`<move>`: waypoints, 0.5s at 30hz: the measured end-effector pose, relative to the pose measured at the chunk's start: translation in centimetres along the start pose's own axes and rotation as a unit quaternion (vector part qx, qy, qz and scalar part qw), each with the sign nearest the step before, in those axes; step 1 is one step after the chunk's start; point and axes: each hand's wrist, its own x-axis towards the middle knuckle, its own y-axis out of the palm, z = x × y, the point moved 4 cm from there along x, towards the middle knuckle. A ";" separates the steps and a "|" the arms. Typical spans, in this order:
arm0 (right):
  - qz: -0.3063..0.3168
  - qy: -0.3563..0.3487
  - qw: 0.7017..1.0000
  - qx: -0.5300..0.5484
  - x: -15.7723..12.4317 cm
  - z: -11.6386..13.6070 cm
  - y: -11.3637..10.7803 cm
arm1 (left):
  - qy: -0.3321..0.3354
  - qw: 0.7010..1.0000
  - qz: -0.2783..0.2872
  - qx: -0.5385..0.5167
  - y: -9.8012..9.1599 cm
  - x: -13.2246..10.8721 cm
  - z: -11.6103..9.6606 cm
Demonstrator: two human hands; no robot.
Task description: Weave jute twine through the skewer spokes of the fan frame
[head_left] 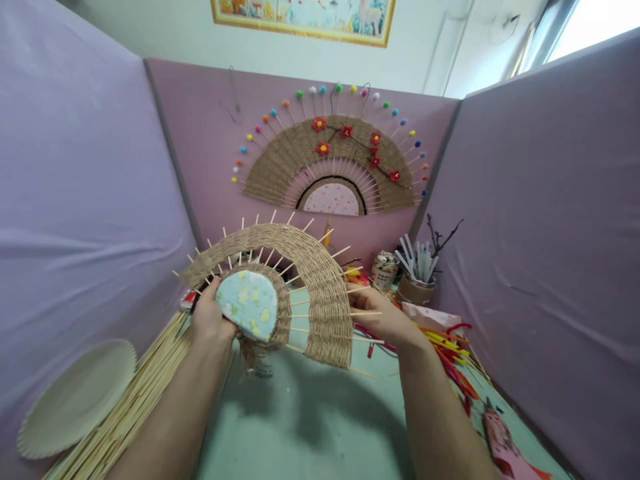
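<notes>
A woven twine fan (pixel 327 300) is held up, tilted, above the table. Thin wooden sticks radiate through its band, and their bare tips jut past the outer edge. At its centre is a half-round pad of pale blue floral cloth (pixel 250 303) bordered with twine. My left hand (pixel 209 321) grips this centre by its left side, thumb in front. On the right, my right hand (pixel 379 315) closes around the fan's outer edge among the stick tips; some of its fingers are hidden behind the weave. Loose twine dangles under the centre.
A finished fan (pixel 280 153) with red flowers and coloured pompoms hangs on the pink back panel. Left lie a pale scalloped plate (pixel 80 400) and a bundle of thin sticks (pixel 150 380). Right are a pot of glue sticks (pixel 417 287), pipe cleaners (pixel 453 360) and pink-handled pliers (pixel 500 433).
</notes>
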 end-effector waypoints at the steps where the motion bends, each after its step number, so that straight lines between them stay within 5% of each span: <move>1: 0.000 -0.006 1.000 0.005 0.1 0.0 0.2 | -0.004 1.000 -0.003 0.003 0.0 0.0 0.4; 6: -0.034 -0.021 0.999 0.030 0.1 0.1 0.8 | -0.033 0.999 0.034 0.009 0.2 -0.3 2.0; 15: -0.189 -0.019 0.981 -0.037 -0.7 0.1 -0.9 | -0.140 0.975 0.165 0.040 1.5 -2.9 3.2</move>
